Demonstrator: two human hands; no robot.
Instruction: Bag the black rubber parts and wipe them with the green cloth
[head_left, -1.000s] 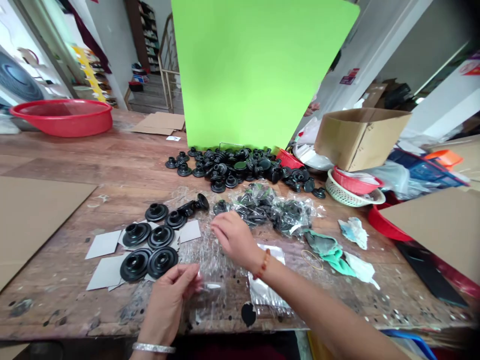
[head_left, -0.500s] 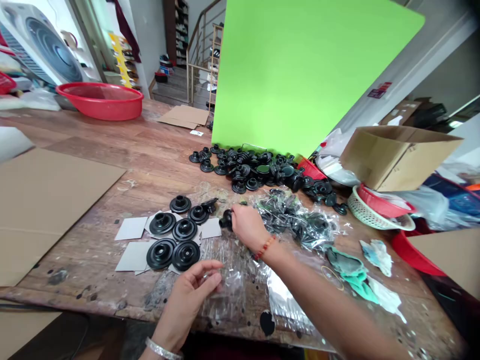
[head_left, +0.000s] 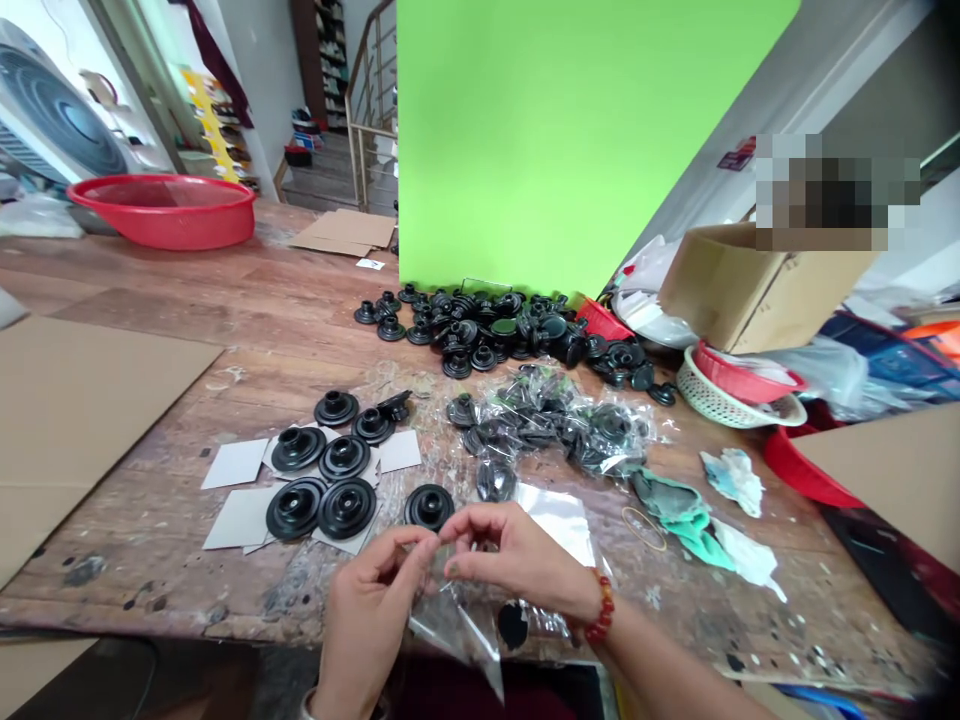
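Observation:
Near the table's front edge, my left hand [head_left: 371, 605] pinches a clear plastic bag [head_left: 469, 635] between thumb and forefinger. My right hand [head_left: 525, 560], with a red bead bracelet, meets it at the bag's upper edge, its thumb and finger closed on the film. The bag hangs down below both hands. Just beyond my fingertips lies a black ridged disc with a raised hub [head_left: 429, 503]. Several similar discs [head_left: 347, 508] rest on grey card squares [head_left: 236, 520] to the left. A stack of clear bags [head_left: 559, 520] lies partly behind my right hand.
Bagged black discs [head_left: 540, 410] lie in a heap mid-table, with a pile of loose ones [head_left: 480, 330] behind, before a green board [head_left: 562, 140]. Cloths [head_left: 682, 515], a white basket [head_left: 739, 400] and a cardboard box [head_left: 742, 285] stand right; flat cardboard [head_left: 90, 400] covers the left.
My right hand has come back from the heap to beside my left hand. A clear bag is now held between both hands, and a black disc lies in front of them. The view has shifted.

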